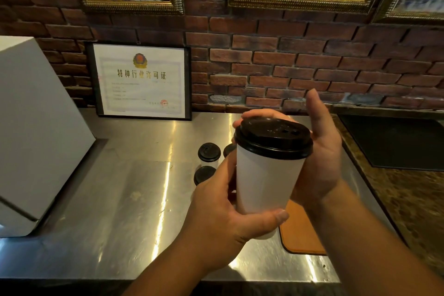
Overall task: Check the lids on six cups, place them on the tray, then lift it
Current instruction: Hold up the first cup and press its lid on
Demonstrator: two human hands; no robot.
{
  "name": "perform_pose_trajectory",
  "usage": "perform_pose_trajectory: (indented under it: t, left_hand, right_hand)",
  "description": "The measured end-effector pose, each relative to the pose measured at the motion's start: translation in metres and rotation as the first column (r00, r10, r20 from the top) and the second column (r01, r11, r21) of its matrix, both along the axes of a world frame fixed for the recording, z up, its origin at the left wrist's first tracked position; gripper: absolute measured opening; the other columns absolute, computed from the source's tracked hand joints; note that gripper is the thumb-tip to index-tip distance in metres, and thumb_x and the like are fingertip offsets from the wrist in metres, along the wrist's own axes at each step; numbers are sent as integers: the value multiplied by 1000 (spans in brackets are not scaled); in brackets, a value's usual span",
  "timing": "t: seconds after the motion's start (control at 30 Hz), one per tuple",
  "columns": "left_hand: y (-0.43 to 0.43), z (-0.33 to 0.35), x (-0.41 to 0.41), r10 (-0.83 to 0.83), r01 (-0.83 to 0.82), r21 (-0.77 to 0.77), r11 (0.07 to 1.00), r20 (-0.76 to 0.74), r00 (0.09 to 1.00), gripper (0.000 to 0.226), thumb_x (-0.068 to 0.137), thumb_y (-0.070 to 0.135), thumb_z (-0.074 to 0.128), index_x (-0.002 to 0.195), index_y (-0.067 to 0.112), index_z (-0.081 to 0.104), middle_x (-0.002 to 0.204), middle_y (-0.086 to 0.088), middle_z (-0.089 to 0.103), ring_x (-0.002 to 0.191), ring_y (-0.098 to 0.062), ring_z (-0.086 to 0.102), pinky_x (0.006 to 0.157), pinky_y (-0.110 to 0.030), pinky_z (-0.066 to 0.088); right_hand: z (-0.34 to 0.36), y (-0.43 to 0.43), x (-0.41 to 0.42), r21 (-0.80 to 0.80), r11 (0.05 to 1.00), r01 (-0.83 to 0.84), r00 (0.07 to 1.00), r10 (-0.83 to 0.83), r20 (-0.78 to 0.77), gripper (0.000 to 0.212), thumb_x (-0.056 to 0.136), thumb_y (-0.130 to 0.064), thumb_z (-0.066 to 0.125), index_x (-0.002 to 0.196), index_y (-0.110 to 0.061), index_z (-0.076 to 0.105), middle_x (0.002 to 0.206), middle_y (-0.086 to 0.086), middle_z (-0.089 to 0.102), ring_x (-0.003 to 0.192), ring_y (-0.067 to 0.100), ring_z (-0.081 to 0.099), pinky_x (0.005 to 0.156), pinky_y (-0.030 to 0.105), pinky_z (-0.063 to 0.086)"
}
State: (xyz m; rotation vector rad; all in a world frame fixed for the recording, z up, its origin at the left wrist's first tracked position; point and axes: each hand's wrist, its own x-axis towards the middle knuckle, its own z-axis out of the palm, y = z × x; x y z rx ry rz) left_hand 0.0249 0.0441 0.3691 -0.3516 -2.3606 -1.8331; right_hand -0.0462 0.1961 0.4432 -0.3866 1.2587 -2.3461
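Plainly, the cup [264, 182] is off the counter [134, 199] and held in the air between both hands, its long axis close to upright with the black lid [274, 138] on top and tipped a little toward the camera. The left hand [223, 204] grips the lower half of the white wall, its thumb lying across the front near the base. The right hand [322, 151] comes in from the far right side, and its fingers curl round the back rim of the lid, so that only the fingertips [252, 115] show beyond the lid's far left edge. Its thumb stands up free of the cup.

The lid check looks to be the step in hand, and the placing that follows turns on where the tray [300, 235] is. The tray lies on the counter below the cup and to its right, closer to the person. The right forearm crosses above it and hides part of it.

So the way down is short, rightward and toward the body, and the left hand, which bears the cup's weight, would have to reach across. The right arm probably needs to clear out first.

Two more lidded cups [209, 151] [204, 174] stand on the counter beyond the left hand, away from the tray, and the edge of a third shows just beside them.
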Motion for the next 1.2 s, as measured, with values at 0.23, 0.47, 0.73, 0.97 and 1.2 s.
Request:
perform_pose_trajectory:
  t: [0.23,0.47,0.73,0.97,1.2]
  left_hand:
    - [-3,0,0,17,-17,8,1000,4,1000,82,64,83,79,135,69,40,126,30,62,118,8,57,70,-6,54]
    - [0,-3,0,27,-27,24,999,19,999,77,65,83,79,132,71,42,125,30,63,117,8,59,70,-4,52]
    - [-2,1,-8,81,-81,24,996,-15,997,80,67,80,80,135,69,39,128,31,61,115,7,60,70,-5,54]
    - [-8,5,-16,157,-157,-12,987,-43,987,87,61,87,78,135,68,35,127,31,60,114,7,61,71,-8,55]
    - [-3,-1,-17,165,-165,2,986,-16,986,89,58,94,72,134,69,35,123,34,59,114,11,58,67,-2,51]
  right_hand:
    - [-5,-9,2,-74,997,-7,997,12,71,86,81,-81,46,111,-2,64,103,17,62,93,30,66,80,37,57]
    - [-6,-9,4,-86,996,-1,992,12,129,78,90,-79,40,92,-9,75,85,7,71,84,22,72,74,33,59]
    - [2,-7,10,92,960,263,964,-265,3,72,93,-69,44,132,-14,68,125,17,74,111,33,73,80,40,62]
    - [0,-16,23,210,887,412,904,-370,-213,75,73,-48,84,140,-33,54,119,-1,75,112,22,74,80,34,62]
    - [-10,-21,25,203,862,465,876,-413,-250,72,68,-48,86,130,-53,51,115,-13,75,111,19,75,85,40,65]
